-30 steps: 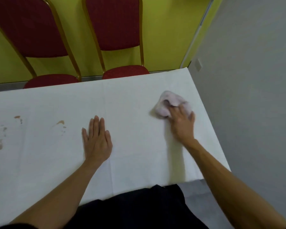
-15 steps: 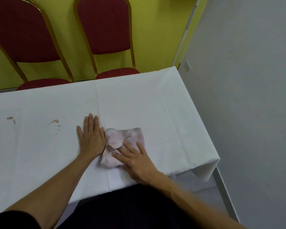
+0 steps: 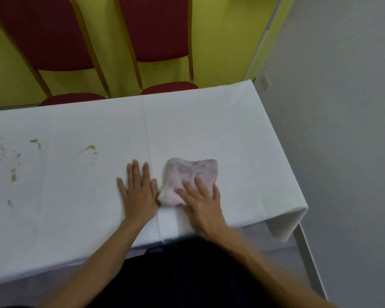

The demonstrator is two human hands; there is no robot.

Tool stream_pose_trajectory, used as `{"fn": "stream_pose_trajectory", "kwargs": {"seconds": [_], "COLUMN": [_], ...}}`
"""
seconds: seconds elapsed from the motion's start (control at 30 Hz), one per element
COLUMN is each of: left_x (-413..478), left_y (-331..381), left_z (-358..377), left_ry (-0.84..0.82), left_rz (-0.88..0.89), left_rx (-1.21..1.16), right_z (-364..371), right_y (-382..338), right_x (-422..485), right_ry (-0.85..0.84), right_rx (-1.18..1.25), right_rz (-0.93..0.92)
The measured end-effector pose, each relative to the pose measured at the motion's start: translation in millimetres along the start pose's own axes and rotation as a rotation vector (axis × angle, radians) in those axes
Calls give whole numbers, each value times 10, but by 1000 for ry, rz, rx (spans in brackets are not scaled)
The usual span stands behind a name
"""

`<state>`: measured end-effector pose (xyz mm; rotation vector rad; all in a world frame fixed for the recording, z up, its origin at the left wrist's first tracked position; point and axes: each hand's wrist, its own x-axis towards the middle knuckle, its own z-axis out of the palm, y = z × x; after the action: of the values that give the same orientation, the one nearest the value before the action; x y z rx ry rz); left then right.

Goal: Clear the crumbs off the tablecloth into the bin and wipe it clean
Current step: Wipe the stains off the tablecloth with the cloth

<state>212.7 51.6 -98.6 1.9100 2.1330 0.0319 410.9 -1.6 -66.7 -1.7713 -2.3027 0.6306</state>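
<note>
Wiping step: right hand (image 3: 203,204) presses flat on crumpled pink cloth (image 3: 190,177) at white tablecloth's (image 3: 209,125) near edge, left hand (image 3: 138,192) flat beside; brown stains (image 3: 89,148) leftward need passes next.

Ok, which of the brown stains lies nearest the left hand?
The slanted brown smear, up and left of the left hand; the other stains lie further left, toward the left end of the tablecloth.

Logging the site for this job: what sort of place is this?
Probably a banquet or function room: a white tablecloth, red padded chairs with gold frames, a yellow wall.
</note>
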Motion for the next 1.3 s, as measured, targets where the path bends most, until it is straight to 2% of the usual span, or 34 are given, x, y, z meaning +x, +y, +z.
{"fn": "stream_pose_trajectory", "kwargs": {"seconds": [0.07,0.13,0.17,0.23,0.33,0.43,0.5,0.57,0.63,0.7,0.77,0.83,0.97,1.03,1.1,1.2,1.3], "left_x": [14,-10,-26,-45,-47,-55,-58,-59,-60,-57,-56,-56,-56,-46,-42,-41,-38], "left_y": [-33,-65,-66,-37,-12,-13,-12,-7,-10,-16,-17,-12,8,5,7,11,0], "left_z": [22,13,7,3,19,34,46,54,55,52,41,27,19,29,46,63,69], "left_ry": [-3,31,50,60,79,97,114,128,133,133,134,140,136,133,138,147,147], "left_rz": [13,49,55,39,27,23,22,23,24,25,26,32,32,27,21,19,18], "left_rx": [37,15,2,-14,-20,-11,-20,-23,-20,-20,-17,-17,-21,-22,-19,-18,-7], "right_z": [126,20,-67,-270,-550,-573,-437,-257,-94,-37,-142,-294,-687,-741,-692,-540,-301], "right_y": [-98,124,286,665,1123,1118,855,515,298,291,477,775,1319,1358,1228,815,291], "right_x": [-197,-292,-320,-353,-370,-287,-196,-206,-331,-527,-656,-706,-698,-653,-563,-438,-449], "right_ry": [-124,-118,-97,-62,29,165,191,166,92,6,-40,-31,154,236,206,50,-110], "right_rx": [-64,-149,-203,-239,-145,-41,18,52,23,-91,-190,-254,-35,41,55,94,99], "right_rz": [-196,-300,-295,-161,166,416,496,415,202,-32,-151,-91,373,506,570,489,202]}}
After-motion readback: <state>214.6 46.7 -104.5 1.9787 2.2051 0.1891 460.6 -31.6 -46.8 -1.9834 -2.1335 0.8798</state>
